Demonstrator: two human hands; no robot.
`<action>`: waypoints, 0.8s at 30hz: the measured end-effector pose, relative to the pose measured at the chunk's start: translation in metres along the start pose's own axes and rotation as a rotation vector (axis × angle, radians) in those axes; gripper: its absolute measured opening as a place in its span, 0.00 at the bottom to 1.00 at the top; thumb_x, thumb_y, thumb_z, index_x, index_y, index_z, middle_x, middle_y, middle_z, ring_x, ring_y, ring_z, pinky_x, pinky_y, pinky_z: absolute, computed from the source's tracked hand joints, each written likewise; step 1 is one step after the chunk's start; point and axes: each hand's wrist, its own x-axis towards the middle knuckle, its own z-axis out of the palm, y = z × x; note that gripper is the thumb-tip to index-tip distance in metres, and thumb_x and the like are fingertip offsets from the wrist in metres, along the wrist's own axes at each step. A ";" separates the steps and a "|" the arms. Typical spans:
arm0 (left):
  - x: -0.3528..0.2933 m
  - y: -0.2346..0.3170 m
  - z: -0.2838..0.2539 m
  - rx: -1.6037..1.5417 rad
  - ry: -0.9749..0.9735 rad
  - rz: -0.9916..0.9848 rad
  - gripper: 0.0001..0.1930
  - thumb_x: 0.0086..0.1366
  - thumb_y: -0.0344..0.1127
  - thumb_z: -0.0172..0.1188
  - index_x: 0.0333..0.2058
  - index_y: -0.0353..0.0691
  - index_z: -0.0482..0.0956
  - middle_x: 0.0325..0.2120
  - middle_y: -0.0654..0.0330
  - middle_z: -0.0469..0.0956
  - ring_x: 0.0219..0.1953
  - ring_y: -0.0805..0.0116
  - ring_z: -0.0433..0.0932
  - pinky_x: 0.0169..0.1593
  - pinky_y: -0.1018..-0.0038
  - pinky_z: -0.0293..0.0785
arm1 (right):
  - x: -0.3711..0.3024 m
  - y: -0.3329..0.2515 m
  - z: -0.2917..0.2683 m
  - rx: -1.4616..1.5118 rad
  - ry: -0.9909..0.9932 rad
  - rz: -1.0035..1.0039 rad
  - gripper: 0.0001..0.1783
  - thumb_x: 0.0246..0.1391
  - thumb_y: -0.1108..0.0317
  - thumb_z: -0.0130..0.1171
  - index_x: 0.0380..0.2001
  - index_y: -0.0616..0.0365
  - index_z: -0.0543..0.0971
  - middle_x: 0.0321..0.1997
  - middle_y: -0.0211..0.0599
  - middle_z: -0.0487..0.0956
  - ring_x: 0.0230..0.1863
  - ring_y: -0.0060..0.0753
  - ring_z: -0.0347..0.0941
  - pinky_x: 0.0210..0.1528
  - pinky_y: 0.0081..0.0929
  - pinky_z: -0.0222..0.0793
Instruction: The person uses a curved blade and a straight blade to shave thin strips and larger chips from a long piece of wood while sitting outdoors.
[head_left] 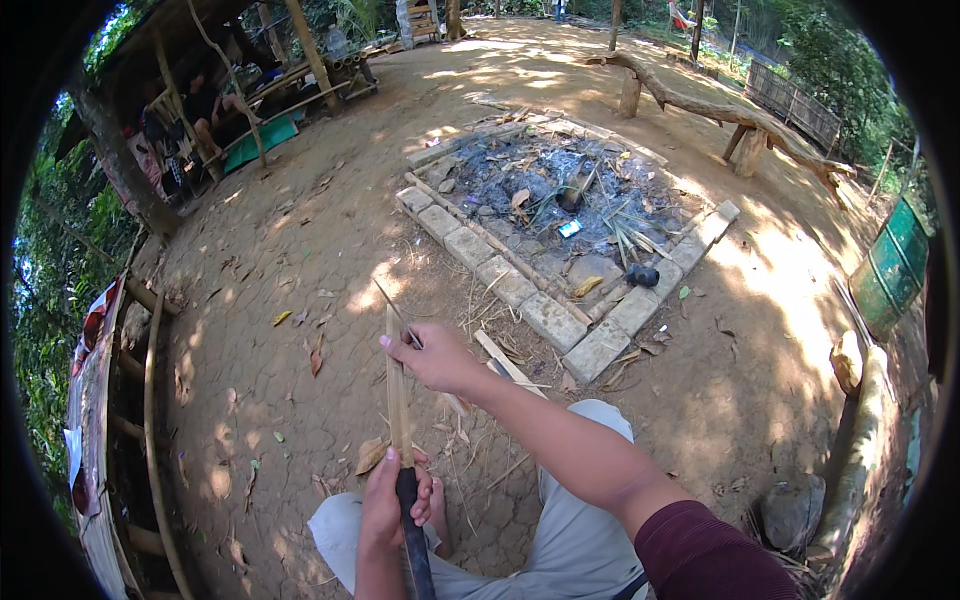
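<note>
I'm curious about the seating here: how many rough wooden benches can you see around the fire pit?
1. A rough log bench stands on short stumps beyond the brick-edged fire pit, toward the upper right. More seating may be hidden under the shaded shelter at upper left.

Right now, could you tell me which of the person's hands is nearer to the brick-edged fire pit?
Right. The right hand pinches a thin sliver just short of the fire pit; the left hand grips the dark knife handle lower down, farther away.
</note>
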 end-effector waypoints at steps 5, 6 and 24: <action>0.001 -0.001 -0.003 0.030 0.006 0.010 0.25 0.77 0.55 0.38 0.45 0.35 0.68 0.16 0.58 0.69 0.08 0.75 0.60 0.11 0.78 0.58 | -0.001 -0.002 0.000 -0.090 0.022 -0.048 0.27 0.61 0.46 0.59 0.23 0.62 0.76 0.17 0.32 0.71 0.21 0.26 0.66 0.27 0.32 0.63; 0.001 -0.001 -0.002 0.030 0.001 0.013 0.25 0.76 0.56 0.38 0.45 0.35 0.68 0.16 0.58 0.69 0.08 0.75 0.60 0.11 0.78 0.58 | -0.002 -0.003 -0.001 -0.096 0.028 -0.050 0.27 0.61 0.46 0.59 0.23 0.62 0.75 0.17 0.33 0.71 0.21 0.26 0.65 0.27 0.33 0.62; 0.001 -0.003 -0.005 0.056 0.010 0.035 0.24 0.77 0.54 0.38 0.45 0.35 0.69 0.16 0.58 0.69 0.10 0.76 0.61 0.12 0.78 0.60 | 0.002 0.004 0.005 -0.123 0.036 -0.103 0.28 0.62 0.45 0.57 0.24 0.62 0.78 0.17 0.33 0.73 0.20 0.25 0.65 0.26 0.31 0.63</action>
